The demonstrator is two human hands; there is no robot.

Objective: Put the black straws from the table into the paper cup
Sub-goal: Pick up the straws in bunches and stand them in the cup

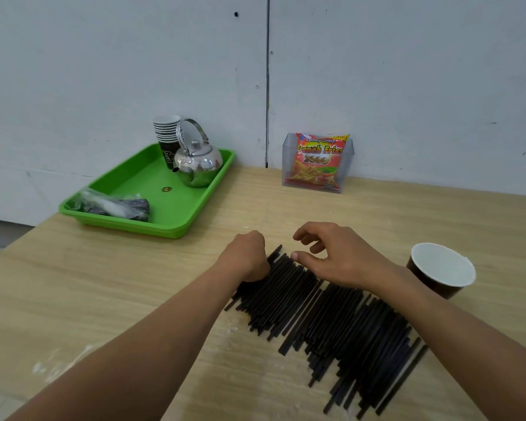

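Several black straws (340,323) lie side by side in a wide spread on the wooden table (104,284). My left hand (248,256) rests curled at the spread's far left end, fingers tucked against the straws. My right hand (334,256) hovers over the far ends of the straws with its fingers bent and apart, thumb touching the straw tips. A dark paper cup (441,268) with a white inside stands upright and empty to the right of my right hand.
A green tray (170,214) at the back left holds a steel kettle (196,162), a stack of paper cups (166,138) and a plastic bag of straws (110,205). A clear holder with a snack packet (318,162) stands against the wall.
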